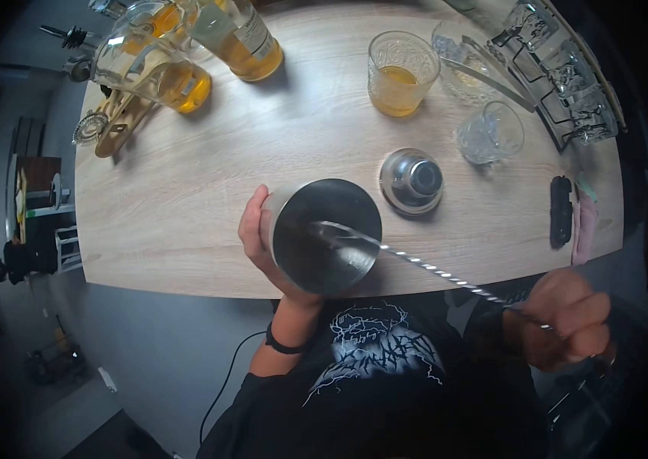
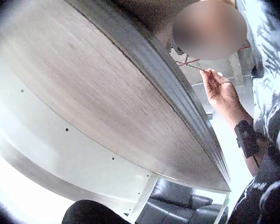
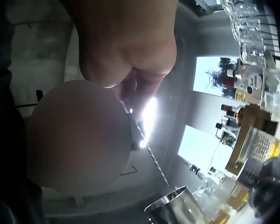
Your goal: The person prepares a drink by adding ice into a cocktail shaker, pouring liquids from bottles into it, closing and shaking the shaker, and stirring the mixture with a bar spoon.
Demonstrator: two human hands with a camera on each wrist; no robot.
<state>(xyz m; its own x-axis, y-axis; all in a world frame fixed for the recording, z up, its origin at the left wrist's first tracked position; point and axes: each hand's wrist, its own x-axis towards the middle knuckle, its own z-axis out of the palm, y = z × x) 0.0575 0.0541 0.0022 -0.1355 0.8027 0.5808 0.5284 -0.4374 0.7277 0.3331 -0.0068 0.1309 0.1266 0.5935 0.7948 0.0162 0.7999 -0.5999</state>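
Observation:
A metal shaker tin (image 1: 286, 222) is held near the table's front edge by the left hand (image 1: 257, 233), its fingers curled round the left side, mouth facing the head camera. The right hand (image 1: 569, 317) pinches the upper end of a twisted bar spoon (image 1: 446, 275), off the table's front right. The spoon's lower end is inside the tin. In the right wrist view the right hand (image 3: 130, 51) is above the tin (image 3: 175, 210), with the spoon (image 3: 156, 161) slanting down into it. The left wrist view shows the right hand (image 2: 221, 93) on the spoon; the tin is out of sight there.
Behind the tin stand a shaker cap (image 1: 413, 182), a patterned glass with amber liquid (image 1: 403, 76) and a small glass of ice (image 1: 488, 134). Bottles (image 1: 244, 42) fill the back left. A glass rack (image 1: 569, 84) and a black object (image 1: 561, 212) are at right.

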